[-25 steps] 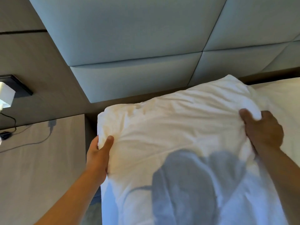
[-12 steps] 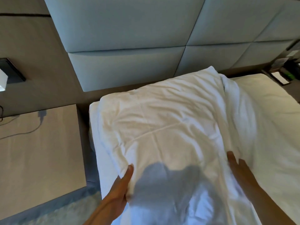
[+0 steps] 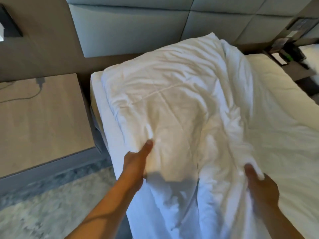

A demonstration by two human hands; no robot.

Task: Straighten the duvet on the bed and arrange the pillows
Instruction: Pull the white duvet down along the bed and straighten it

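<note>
Both hands are now gripping the crumpled white fabric duvet point(image 3: 172, 109) lower down, away from the grey padded headboard point(image 3: 131, 30): left hand point(image 3: 136, 163) pinching, right hand point(image 3: 259, 187) clutching; straightening is progressing.

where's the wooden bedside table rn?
Head view, left side: the wooden bedside table stands beside the white bed, below the wall panel, left of the left hand.

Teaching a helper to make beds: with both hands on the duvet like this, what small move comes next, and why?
Probably pull the duvet sideways toward the bare sheet. Left hand and right hand grip its near end, and it lies bunched and creased along the bed's left side only.
</note>
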